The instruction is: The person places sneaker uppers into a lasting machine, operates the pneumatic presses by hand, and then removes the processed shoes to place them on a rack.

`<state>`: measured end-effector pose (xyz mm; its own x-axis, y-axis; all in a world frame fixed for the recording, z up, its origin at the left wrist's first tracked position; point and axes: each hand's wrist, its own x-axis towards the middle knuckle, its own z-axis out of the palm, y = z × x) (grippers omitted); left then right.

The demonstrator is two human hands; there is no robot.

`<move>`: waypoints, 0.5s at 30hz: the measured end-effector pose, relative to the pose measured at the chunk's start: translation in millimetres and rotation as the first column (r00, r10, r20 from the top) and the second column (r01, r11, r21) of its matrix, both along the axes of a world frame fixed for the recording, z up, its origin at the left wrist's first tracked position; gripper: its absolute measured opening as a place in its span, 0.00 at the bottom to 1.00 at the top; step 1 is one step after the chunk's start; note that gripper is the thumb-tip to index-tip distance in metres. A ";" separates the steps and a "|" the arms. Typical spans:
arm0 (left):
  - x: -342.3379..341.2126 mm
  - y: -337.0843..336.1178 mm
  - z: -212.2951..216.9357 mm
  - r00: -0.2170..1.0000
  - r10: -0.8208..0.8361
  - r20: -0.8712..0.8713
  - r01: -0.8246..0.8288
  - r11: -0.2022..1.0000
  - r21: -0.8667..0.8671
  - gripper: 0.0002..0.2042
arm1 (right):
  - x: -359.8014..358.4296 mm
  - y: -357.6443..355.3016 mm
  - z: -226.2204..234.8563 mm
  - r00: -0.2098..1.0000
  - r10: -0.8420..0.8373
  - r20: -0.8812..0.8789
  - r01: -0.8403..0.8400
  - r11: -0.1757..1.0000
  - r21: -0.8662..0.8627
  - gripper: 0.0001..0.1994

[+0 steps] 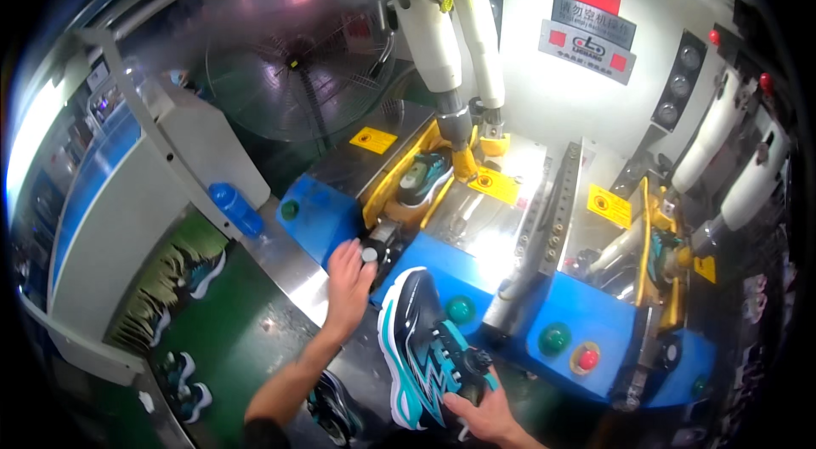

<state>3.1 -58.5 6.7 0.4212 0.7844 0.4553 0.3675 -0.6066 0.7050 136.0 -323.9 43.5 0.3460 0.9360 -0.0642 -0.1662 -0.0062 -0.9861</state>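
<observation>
My right hand (pixel 491 417) grips a black, teal and white sneaker (pixel 413 355) by its collar, at the lower middle. The shoe stands toe up, its white sole facing left. My left hand (pixel 348 279) reaches forward with fingers stretched out, beside a black knob with a silver cap (pixel 369 254) on the press's front; whether it touches the knob I cannot tell. Beyond it, a similar sneaker (pixel 425 177) sits inside a yellow-walled press bay (pixel 382 187), under white cylinders (pixel 429 33). Another dark sneaker (pixel 333 406) lies below my left forearm, partly hidden.
Green buttons (pixel 460 309) and a red button (pixel 586 357) sit on the blue front. A second bay on the right holds another shoe (pixel 654 258). A blue bottle (pixel 235 209) stands by the left frame. More sneakers (pixel 202 272) lie at left. A large fan (pixel 297 58) stands behind.
</observation>
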 end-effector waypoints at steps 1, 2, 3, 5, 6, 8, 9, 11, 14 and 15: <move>22.9 49.1 -9.3 0.922 0.005 0.387 0.112 0.954 -0.278 0.28 | -6.0 15.5 33.2 0.994 -0.007 -0.114 -0.015 0.982 -0.188 0.37; 59.8 104.3 -15.7 0.951 -0.021 0.309 0.105 0.960 -0.259 0.30 | 0.3 27.8 43.8 0.979 0.005 -0.205 -0.048 0.977 -0.206 0.37; 79.7 155.5 -32.0 0.998 0.058 0.008 -0.053 0.960 -0.276 0.33 | -1.6 40.5 51.0 0.984 -0.004 -0.180 -0.027 0.986 -0.167 0.38; 130.3 227.2 -30.4 0.960 0.039 -0.279 -0.051 0.998 -0.037 0.24 | 2.5 73.5 46.8 0.996 0.024 0.090 -0.011 0.990 -0.140 0.40; 133.8 266.1 -56.2 0.855 0.163 -0.493 0.029 0.933 0.359 0.18 | 3.3 87.8 43.0 0.998 0.045 0.031 -0.038 0.980 -0.195 0.42; 163.6 273.8 -80.4 0.877 0.119 -0.466 -0.008 0.972 0.233 0.17 | 4.4 106.7 13.4 0.964 -0.010 0.266 0.070 0.974 -0.215 0.43; 167.5 275.6 -73.9 0.898 0.063 -0.436 0.068 0.958 0.278 0.16 | 7.4 117.1 8.6 0.966 -0.053 0.254 0.114 0.966 -0.232 0.43; 154.1 293.4 -70.1 0.946 0.012 -0.325 0.075 0.965 0.252 0.16 | 4.6 138.0 35.2 0.981 -0.193 -0.019 0.154 0.830 -0.536 0.40; 137.0 343.7 -26.9 0.986 -0.161 -0.032 0.138 0.919 -0.370 0.17 | -1.7 155.6 9.2 0.953 -0.302 0.032 0.283 0.843 -0.458 0.34; 106.0 350.1 -16.8 0.917 -0.333 0.222 0.400 0.743 -0.537 0.17 | -10.2 175.8 11.5 0.938 -0.346 -0.028 0.303 0.855 -0.420 0.29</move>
<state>109.1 291.7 -10.1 0.7061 0.7069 0.0425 0.1043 -0.1632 0.9811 125.8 -148.1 54.9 0.5976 0.6562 -0.4607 -0.3242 -0.3277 -0.8874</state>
